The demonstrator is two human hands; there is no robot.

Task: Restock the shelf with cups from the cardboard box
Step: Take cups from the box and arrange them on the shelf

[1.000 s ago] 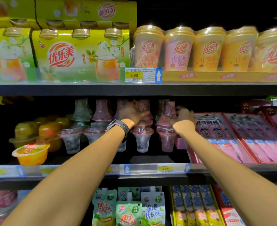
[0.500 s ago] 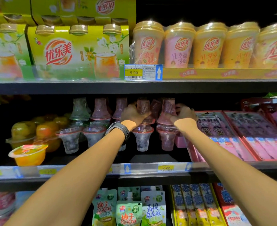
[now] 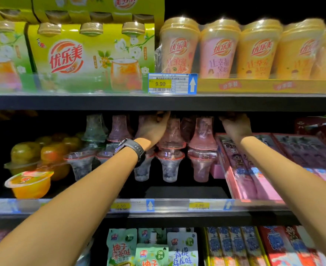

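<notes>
**Hands climb to the top of the cup stacks as restocking goes on**

Cups [image 3: 202,148] stand in two-high stacks, the upper ones turned upside down, along the middle shelf [image 3: 177,205] of a dim shop aisle. Both hands are higher than half a second ago, lifted from the waists of the stacks to just under the upper shelf [image 3: 254,102]. The left hand [image 3: 153,129], a watch [image 3: 133,148] on its wrist, curls round the top pink cup [image 3: 170,135] of one stack. The right hand [image 3: 236,126] reaches into shadow beside the last stack, its fingers [image 3: 228,119] bent; whether they hold anything cannot be told. The rise suggests the top tier is being seated or straightened, not a new cup fetched. The cardboard box is out of sight. Orange jelly tubs [image 3: 29,183] sit to the left and flat pink packets [image 3: 254,169] to the right.
</notes>
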